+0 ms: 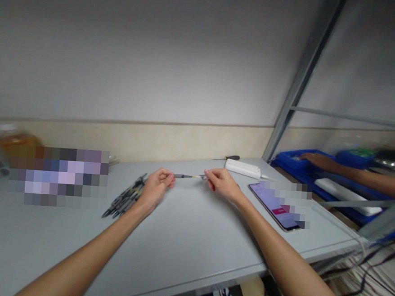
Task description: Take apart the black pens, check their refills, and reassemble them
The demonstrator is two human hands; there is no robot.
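My left hand (158, 185) is closed, pinching the dark grey end of a slim pen-like rod (187, 176) between thumb and fingers. The fingers of my right hand (222, 182) are closed on its other, lighter end. The rod lies level between both hands, just above the grey table, with a small yellowish part near its middle. Whether it is one piece or two joined ones I cannot tell. Beside my left wrist lies a pile of similar dark grey pen-like pieces (122, 200), partly hidden by that hand.
A white power strip (242, 168) and a screwdriver (232, 158) lie at the back of the table (184, 242). A phone (271, 205) lies right of my right forearm. Beyond the metal frame (298, 83), another person's hand (318, 161) reaches into a blue tray (286, 159). Blurred items stand at left.
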